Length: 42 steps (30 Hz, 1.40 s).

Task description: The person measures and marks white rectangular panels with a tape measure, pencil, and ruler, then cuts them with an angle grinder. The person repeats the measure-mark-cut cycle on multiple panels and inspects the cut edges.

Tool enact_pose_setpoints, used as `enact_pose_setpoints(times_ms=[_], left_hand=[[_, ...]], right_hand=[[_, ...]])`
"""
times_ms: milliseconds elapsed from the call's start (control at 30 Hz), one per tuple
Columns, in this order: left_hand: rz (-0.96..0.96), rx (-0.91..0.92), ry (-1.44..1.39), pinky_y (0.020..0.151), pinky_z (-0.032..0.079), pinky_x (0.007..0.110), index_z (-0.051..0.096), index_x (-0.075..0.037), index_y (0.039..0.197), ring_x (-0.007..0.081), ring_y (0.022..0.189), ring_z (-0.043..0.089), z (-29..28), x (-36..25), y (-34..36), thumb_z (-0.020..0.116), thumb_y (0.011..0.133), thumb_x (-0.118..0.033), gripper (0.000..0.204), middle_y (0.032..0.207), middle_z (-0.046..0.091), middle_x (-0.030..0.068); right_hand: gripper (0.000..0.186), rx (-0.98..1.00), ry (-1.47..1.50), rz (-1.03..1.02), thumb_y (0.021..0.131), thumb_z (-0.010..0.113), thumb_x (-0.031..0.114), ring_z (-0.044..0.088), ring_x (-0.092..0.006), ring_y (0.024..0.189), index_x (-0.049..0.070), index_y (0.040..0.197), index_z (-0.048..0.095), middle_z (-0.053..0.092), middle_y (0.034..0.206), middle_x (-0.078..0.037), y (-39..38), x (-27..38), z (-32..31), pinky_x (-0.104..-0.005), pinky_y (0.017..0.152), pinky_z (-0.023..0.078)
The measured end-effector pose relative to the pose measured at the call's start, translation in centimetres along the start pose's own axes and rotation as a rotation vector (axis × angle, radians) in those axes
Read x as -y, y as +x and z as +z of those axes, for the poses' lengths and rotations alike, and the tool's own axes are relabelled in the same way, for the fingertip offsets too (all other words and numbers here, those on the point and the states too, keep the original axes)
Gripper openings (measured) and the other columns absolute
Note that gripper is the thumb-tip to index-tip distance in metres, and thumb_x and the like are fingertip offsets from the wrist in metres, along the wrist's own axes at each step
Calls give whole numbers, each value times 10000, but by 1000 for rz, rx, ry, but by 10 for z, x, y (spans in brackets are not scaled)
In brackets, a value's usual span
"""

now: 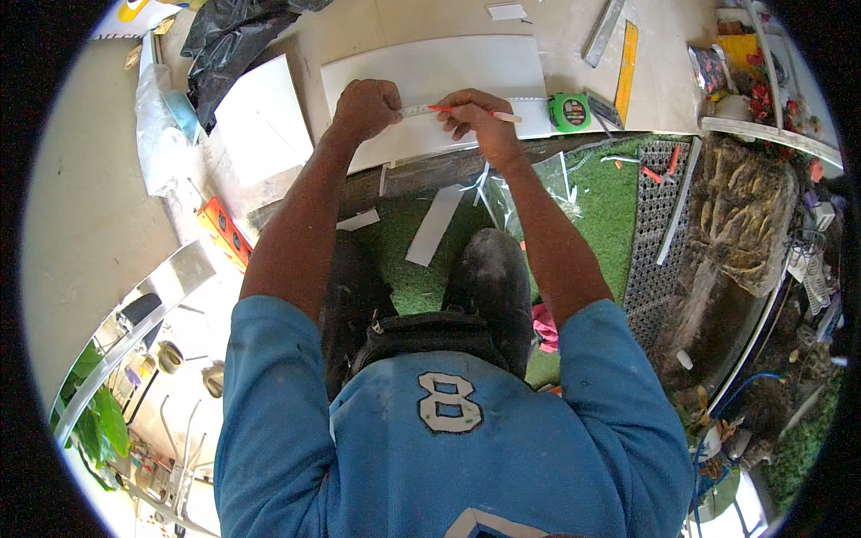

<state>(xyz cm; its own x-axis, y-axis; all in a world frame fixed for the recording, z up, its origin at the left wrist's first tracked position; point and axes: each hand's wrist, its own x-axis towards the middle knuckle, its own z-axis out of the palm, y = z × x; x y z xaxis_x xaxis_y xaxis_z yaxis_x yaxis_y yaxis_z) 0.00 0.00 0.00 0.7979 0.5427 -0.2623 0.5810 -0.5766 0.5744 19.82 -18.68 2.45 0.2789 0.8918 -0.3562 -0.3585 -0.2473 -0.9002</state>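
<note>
On a beige worktop (659,108) we see a flat, glossy white panel (430,67) lying along the near edge, and across it runs a narrow, pale tape blade (416,110) with dark markings. We see the left hand (366,109) curled closed, pinching the blade above the panel's left half. The right hand (482,119) grips a slim red pencil (505,117) with a pale rear end, its tip pointing left, close over the blade; whether it touches, we cannot tell. The blade leads right to a squarish bright green tape-measure case (569,112), just beside the panel's near right corner. Right of that case we find a dark slim tool (604,109), and behind it, toward the far edge, a long yellow ruler-like strip (627,72) and a grey metal bar (603,34). Left of the panel, we make out a thin white sheet (260,117), set apart from it.
</note>
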Motion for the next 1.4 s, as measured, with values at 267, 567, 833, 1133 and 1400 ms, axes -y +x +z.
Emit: enact_pose_setpoints(times_ms=[267, 567, 833, 1133, 1400], left_hand=[[46, 6, 77, 854, 581, 479, 779, -150, 861, 349, 896, 742, 5, 4, -4, 894, 764, -312, 221, 901, 774, 101], [26, 12, 70, 888, 565, 483, 778, -138, 877, 344, 936, 735, 7, 7, 1, 897, 772, -336, 254, 927, 773, 99], [57, -23, 118, 911, 555, 482, 793, -147, 903, 345, 967, 730, 11, 11, 1, 892, 777, -354, 261, 948, 772, 99], [57, 0, 99, 914, 544, 489, 788, -146, 906, 350, 974, 725, 10, 11, 2, 889, 779, -361, 270, 942, 768, 101], [63, -15, 90, 879, 565, 499, 788, -137, 901, 361, 936, 734, 7, 8, 1, 896, 759, -352, 280, 935, 773, 108]], right_hand=[[39, -145, -182, -85, 915, 754, 31, 656, -96, 755, 58, 942, 744, 721, 827, -33, -6, -18, 16, -281, 675, 537], [47, -202, -392, -148, 883, 772, 51, 679, -122, 817, 55, 930, 769, 744, 877, -41, 5, -29, 14, -308, 779, 565], [61, -203, -434, -168, 876, 791, 78, 689, -135, 809, 52, 920, 758, 750, 866, -47, 8, -30, 13, -328, 774, 575], [70, -203, -390, -177, 876, 795, 82, 698, -140, 819, 48, 923, 756, 757, 865, -53, 10, -37, 11, -334, 773, 581], [80, -206, -418, -172, 881, 803, 87, 694, -132, 808, 41, 927, 757, 765, 859, -56, 11, -37, 10, -332, 756, 580]])
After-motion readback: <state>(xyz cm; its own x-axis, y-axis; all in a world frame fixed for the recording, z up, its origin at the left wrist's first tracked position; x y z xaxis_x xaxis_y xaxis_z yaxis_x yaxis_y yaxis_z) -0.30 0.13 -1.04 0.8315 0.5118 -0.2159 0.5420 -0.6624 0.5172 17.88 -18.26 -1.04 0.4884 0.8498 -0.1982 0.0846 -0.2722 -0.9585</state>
